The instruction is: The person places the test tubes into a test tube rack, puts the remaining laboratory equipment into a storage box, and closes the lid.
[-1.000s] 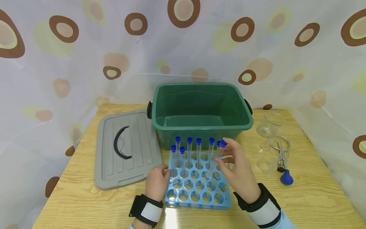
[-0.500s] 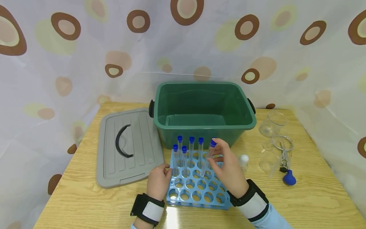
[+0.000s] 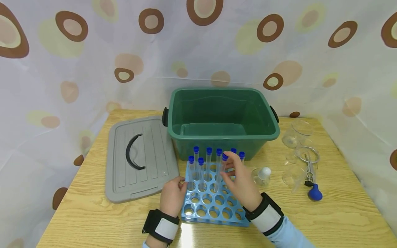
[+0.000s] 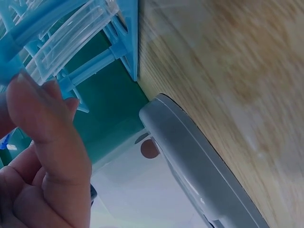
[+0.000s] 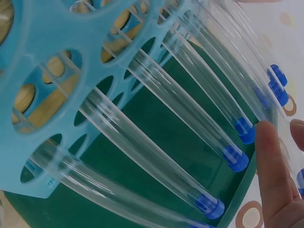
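Note:
In the head view, a light-blue test tube rack stands on the table, with several blue-capped clear test tubes upright in its back rows. My left hand grips the rack's left edge; close up, its fingertips meet the blue plastic bar. Between the fingers and thumb of my right hand is a test tube, held near its blue cap and tilted slightly over the rack's middle. Its lower end is hard to make out against the holes. In the right wrist view, several racked tubes lean across.
A green bin stands right behind the rack. At left lies its grey lid with a black handle. Glassware, a metal clamp and a blue rubber bulb lie at right. A white-topped glass bottle is beside my right hand.
My right hand has moved left across the rack, carrying the test tube, which stands more upright now. The white-topped bottle has come out from behind it. My left hand stays on the rack.

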The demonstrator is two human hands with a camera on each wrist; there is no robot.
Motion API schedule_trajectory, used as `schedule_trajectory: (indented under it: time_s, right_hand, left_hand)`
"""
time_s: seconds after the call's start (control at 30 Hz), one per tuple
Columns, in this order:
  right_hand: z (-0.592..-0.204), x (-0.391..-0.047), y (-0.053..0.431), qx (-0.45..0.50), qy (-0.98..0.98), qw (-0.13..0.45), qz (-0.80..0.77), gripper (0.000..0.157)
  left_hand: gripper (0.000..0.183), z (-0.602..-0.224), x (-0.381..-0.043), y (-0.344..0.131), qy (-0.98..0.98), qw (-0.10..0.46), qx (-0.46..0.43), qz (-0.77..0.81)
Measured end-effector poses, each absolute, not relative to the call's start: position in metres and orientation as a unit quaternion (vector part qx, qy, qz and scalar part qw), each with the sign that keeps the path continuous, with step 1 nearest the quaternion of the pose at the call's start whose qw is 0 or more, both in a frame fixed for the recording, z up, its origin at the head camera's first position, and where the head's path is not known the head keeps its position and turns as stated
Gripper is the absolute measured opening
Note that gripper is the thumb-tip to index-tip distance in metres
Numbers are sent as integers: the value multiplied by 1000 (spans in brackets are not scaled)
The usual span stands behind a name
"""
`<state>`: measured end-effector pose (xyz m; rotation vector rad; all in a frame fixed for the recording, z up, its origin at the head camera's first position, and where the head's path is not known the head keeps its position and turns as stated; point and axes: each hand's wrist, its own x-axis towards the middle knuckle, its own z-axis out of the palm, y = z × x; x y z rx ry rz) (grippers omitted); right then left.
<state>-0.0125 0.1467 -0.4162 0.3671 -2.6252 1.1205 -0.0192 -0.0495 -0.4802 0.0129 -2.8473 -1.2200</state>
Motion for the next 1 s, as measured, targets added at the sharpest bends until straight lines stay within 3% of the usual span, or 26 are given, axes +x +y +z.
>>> schedule_trajectory:
  time_s: [1.0]
  right_hand:
    - [-431,-20,143,127,-928,71,344,57]
  left_hand:
    - [14,-480,-18,-50,-918,25,5,-395]
